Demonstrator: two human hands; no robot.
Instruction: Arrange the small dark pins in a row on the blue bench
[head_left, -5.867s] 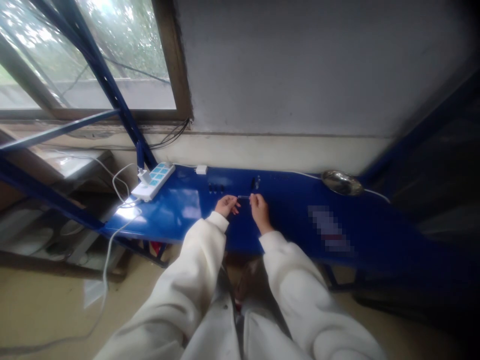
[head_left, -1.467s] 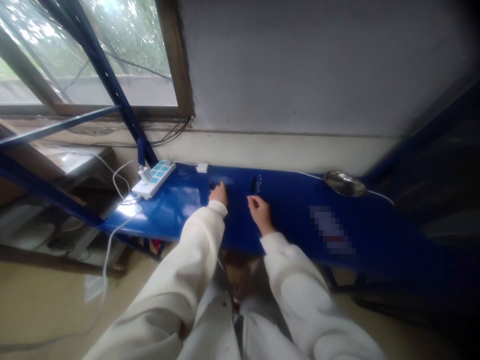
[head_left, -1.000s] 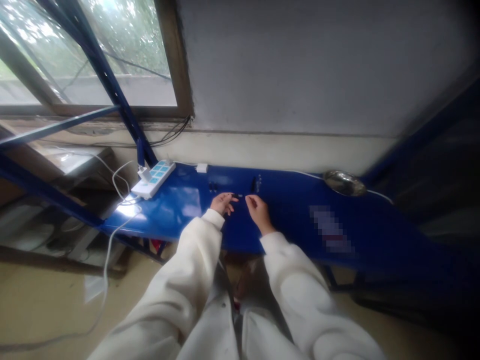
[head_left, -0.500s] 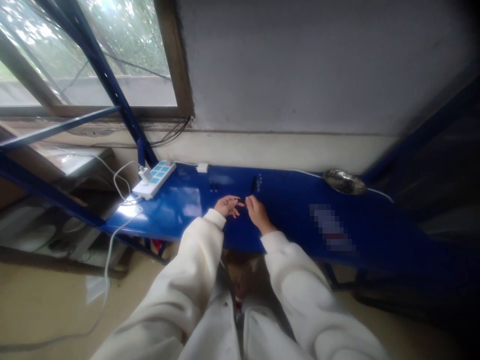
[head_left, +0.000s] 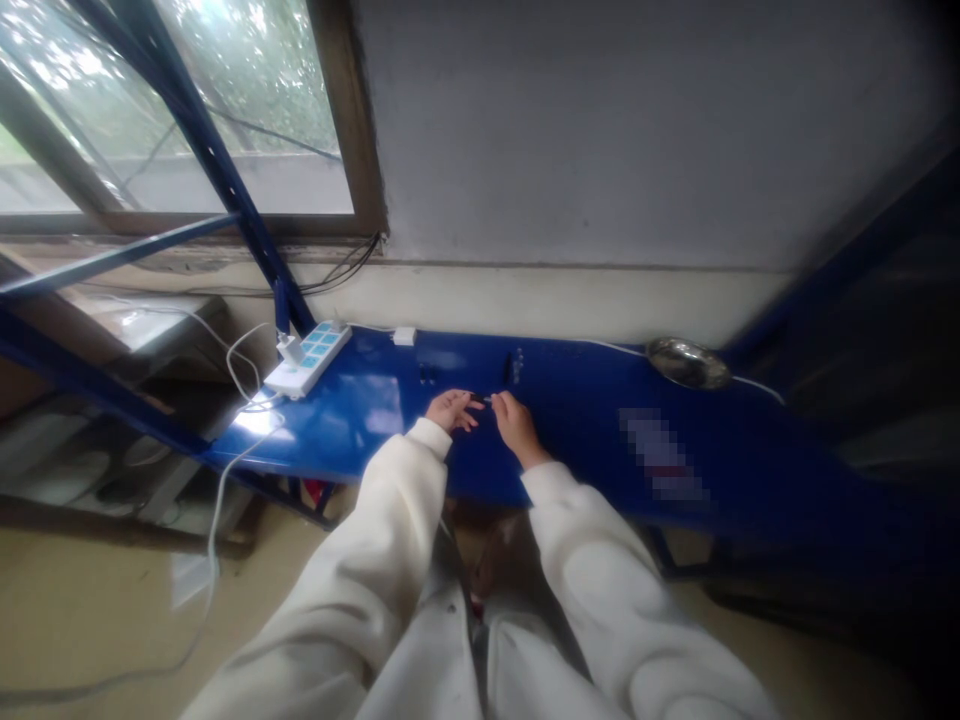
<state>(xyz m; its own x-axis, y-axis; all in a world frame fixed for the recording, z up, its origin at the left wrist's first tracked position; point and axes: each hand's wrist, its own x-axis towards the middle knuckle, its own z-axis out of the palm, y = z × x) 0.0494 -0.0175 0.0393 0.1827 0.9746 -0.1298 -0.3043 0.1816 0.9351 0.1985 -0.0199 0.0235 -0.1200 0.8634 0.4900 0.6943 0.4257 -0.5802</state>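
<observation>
My left hand (head_left: 450, 410) and my right hand (head_left: 512, 425) meet over the blue shelf (head_left: 585, 430), fingertips almost touching. Both pinch a small dark part (head_left: 480, 400) between them; it is too small to name. A few small dark pieces (head_left: 427, 375) lie just beyond my left hand. More small pieces (head_left: 511, 367) stand beyond my right hand. White sleeves cover both arms.
A white power strip (head_left: 307, 360) with blue sockets lies at the shelf's left end, white cables hanging from it. A small white adapter (head_left: 403, 337) sits by the wall. A metal bowl (head_left: 686, 363) rests at the right. Blue frame bars (head_left: 217, 170) cross the window.
My left hand reached forward to the small dark pieces, then drew back with one. Both hands have since come together on it.
</observation>
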